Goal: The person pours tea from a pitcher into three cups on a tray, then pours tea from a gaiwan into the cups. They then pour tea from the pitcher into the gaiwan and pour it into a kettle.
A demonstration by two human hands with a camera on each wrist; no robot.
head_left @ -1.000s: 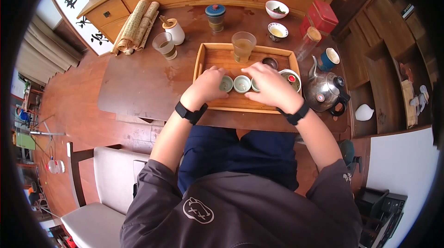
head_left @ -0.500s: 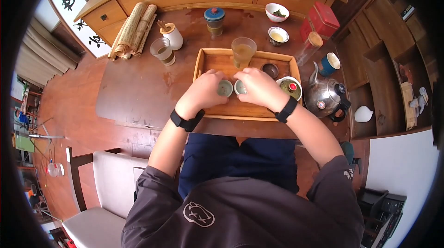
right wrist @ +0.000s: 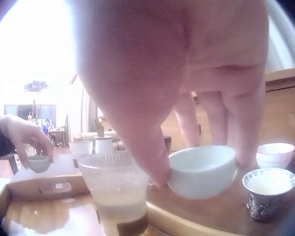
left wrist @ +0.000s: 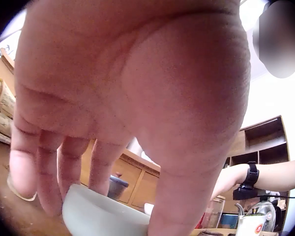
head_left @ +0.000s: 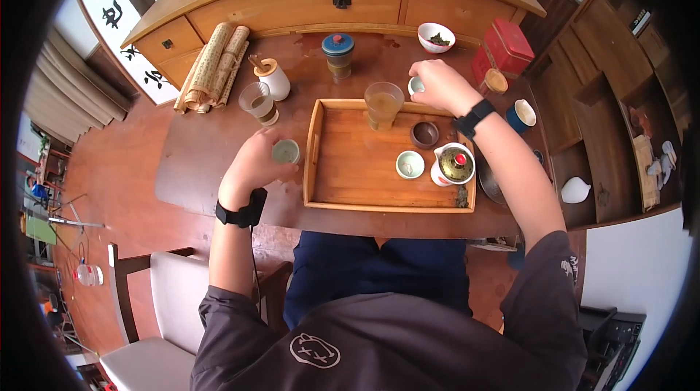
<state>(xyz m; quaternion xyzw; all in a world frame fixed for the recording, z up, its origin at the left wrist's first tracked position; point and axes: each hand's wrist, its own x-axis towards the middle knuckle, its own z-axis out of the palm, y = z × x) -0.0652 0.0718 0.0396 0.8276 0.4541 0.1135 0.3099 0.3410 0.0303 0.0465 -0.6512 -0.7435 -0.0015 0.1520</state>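
Note:
Left of the tray, my left hand (head_left: pixel 255 161) pinches a small pale green teacup (head_left: pixel 286 152) between thumb and fingers. Its pale wall (left wrist: pixel 103 216) shows below the palm in the left wrist view. Beyond the tray's back right edge, my right hand (head_left: pixel 443 88) grips a matching teacup (right wrist: pixel 201 174) by its rim, slightly tilted. Beside that cup stands a patterned cup (right wrist: pixel 263 201) with pale yellow liquid, hidden by the hand in the head view. A third green teacup (head_left: pixel 410 165) sits on the wooden tray (head_left: pixel 350 165), next to a lidded tea bowl (head_left: pixel 455 165).
A glass of tea-coloured liquid (head_left: pixel 383 105) and a small brown cup (head_left: pixel 424 134) stand on the tray. Around it are a leaf-filled bowl (head_left: pixel 436 39), red tin (head_left: pixel 503 48), blue-lidded jar (head_left: pixel 337 55), glass cup (head_left: pixel 258 103) and bamboo scrolls (head_left: pixel 211 70). My right forearm mostly covers the kettle.
Both hands have parted from the middle of the tray, each with a teacup. The left went left past the tray's edge, the right back and right. The third teacup is now uncovered.

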